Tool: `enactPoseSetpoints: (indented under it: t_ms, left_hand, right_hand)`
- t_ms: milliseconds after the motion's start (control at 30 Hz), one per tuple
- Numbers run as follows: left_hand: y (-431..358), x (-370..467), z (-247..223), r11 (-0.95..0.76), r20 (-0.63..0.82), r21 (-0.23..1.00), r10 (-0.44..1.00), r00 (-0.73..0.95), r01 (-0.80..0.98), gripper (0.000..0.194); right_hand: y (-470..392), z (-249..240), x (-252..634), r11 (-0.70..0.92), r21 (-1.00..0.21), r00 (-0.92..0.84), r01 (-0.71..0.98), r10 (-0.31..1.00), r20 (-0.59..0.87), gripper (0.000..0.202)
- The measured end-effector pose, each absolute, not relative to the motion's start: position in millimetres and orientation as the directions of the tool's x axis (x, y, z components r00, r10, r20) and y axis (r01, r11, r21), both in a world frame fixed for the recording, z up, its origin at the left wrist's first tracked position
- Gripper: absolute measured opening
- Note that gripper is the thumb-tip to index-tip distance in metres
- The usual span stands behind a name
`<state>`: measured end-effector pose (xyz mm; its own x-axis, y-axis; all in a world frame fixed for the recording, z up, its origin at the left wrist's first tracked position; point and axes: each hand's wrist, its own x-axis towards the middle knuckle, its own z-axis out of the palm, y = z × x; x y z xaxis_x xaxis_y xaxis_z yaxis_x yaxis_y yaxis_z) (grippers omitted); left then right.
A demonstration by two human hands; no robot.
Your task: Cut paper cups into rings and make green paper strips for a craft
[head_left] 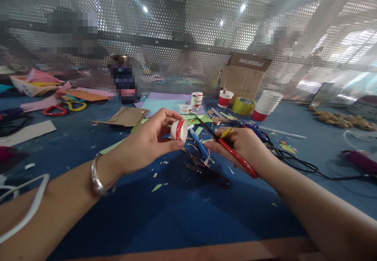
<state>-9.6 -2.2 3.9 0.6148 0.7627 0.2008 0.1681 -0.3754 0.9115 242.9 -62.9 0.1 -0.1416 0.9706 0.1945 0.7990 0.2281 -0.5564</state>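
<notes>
My left hand (153, 135), with a silver bracelet at its wrist, grips a small white cup-like piece (178, 131) with red stripes, tilted on its side. Fingers and thumb close around its edges. My right hand (240, 143) is closed on scissors with a red handle (237, 157); their dark blades point up and left, apart from the striped piece. A yellow bit (227, 133) shows at the same hand; whether it belongs to the scissors I cannot tell. Between the hands a blue pen-like stick (198, 142) with a white end lies on the table. A dark cutting tool (209, 171) lies nearer me.
Paper scraps litter the blue table (176, 221). Farther back are a striped paper cup (197, 100), a red cup (225, 98), yellow tape (244, 105) and stacked cups (267, 103). Black cable (297, 166) runs right. Cardboard (125, 116) and red-handled scissors (55, 110) lie left.
</notes>
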Motion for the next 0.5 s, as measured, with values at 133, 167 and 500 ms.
enactPoseSetpoints:
  t_ms: [133, 167, 500]
  left_hand:
    - [-12.5, -2.6, 2.2, -0.249, 0.168, 0.968, 0.726, 0.667, 0.028, 0.044]
    - [-14.0, -1.5, 1.4, -0.225, 0.163, 0.974, 0.717, 0.678, 0.003, 0.044]
    - [-19.9, 6.6, -8.5, -0.166, 0.173, 0.983, 0.668, 0.723, -0.082, 0.050]
  right_hand:
    - [-63.5, 1.8, 239.0, 0.192, -0.645, -0.094, 0.740, 0.978, 0.184, 0.046]
    - [-64.0, 2.9, 237.6, 0.187, -0.661, -0.088, 0.727, 0.980, 0.180, 0.046]
    - [-65.9, -5.4, 230.0, 0.364, -0.700, -0.129, 0.614, 0.922, 0.365, 0.026]
